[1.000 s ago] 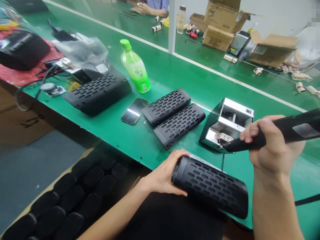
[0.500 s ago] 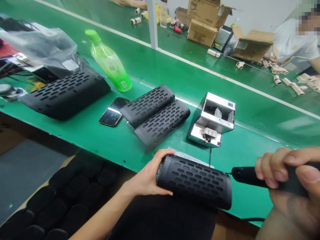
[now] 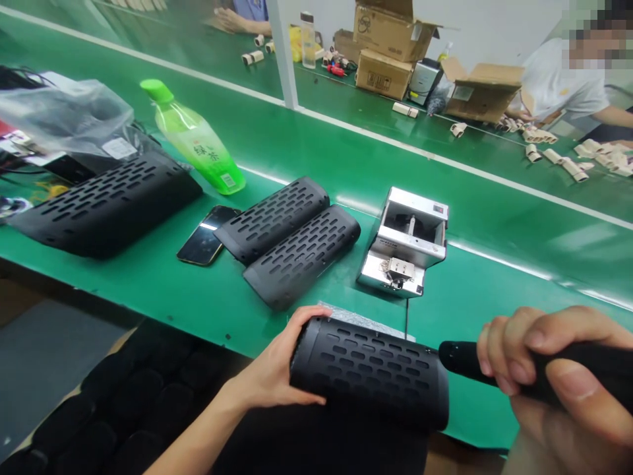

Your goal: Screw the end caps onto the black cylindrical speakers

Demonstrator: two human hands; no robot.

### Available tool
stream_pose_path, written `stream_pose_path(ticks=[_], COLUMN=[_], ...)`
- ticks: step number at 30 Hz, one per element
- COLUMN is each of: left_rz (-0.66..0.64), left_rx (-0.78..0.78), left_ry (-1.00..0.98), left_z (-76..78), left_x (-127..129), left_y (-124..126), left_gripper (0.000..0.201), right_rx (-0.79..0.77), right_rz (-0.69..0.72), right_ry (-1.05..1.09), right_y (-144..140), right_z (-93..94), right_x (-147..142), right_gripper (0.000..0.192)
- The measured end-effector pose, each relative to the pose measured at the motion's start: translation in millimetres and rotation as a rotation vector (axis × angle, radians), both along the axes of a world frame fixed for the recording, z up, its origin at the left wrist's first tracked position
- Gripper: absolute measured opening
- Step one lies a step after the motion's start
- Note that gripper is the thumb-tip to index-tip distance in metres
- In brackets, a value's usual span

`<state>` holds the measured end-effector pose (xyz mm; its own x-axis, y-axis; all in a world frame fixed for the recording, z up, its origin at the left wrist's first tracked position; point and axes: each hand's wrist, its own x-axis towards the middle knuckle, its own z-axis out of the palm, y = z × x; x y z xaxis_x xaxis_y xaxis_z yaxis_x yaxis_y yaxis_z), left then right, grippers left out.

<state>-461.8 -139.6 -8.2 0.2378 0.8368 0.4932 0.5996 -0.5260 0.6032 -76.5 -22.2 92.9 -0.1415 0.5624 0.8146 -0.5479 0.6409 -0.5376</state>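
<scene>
Black plastic, slotted all over, makes up the held housing (image 3: 373, 376), which the left hand (image 3: 284, 359) clasps by its left end, fingers over the upper edge and thumb below, at the front of the green bench (image 3: 459, 303). The right hand (image 3: 548, 356) is wrapped around a dark driver (image 3: 465, 359), its nose at the housing's upper right corner. I'd judge this housing partly worked: that corner seems in hand, but from here I can't tell which fastenings are in and which are left. A silvery sheet (image 3: 366, 316) lies just behind it. Counting outward, I make one metal dispenser (image 3: 405, 244), two slotted shells (image 3: 306, 254) side by side, one phone (image 3: 205, 237) just beside them, one green-capped bottle (image 3: 195, 142) and one more shell (image 3: 109, 204) at far left; whether those three are finished, I can't say. Across the bench are two other people, one in a white shirt (image 3: 558, 76).
</scene>
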Motion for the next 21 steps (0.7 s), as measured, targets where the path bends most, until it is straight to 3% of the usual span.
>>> stream_pose_path(ticks=[3,6,10,13,17,21], left_rz=[0.005,0.017,0.02,0.018,0.031,0.028], left_rx=[0.001,0.005,0.028,0.027,0.026,0.038], left_ry=[-0.002,-0.008,-0.001,-0.004,0.004,0.011], left_z=[-0.4,0.0,4.5,8.1,9.3,9.5], left_x=[-1.3,-0.9,3.2,5.6,5.8,5.0], left_y=[-1.0,-3.2,-6.0,-7.1,-8.0,-8.0], left_gripper=[0.121,0.123,0.117,0.113,0.112,0.112], right_rx=[0.139,0.028,-0.1,-0.136,-0.132,-0.043], right_rz=[0.107,0.036,-0.028,-0.011,0.006,-0.011], right_ry=[-0.031,-0.002,-0.014,-0.033,-0.055,0.006], right_y=[6.9,1.3,-3.5,3.2,8.4,-1.2], right_z=[-2.9,-8.8,-21.4,-33.1,-45.1,-47.1], right_x=[1.1,0.3,4.4,13.3,21.3,13.6], right_gripper=[0.013,0.004,0.041,0.051,0.054,0.039])
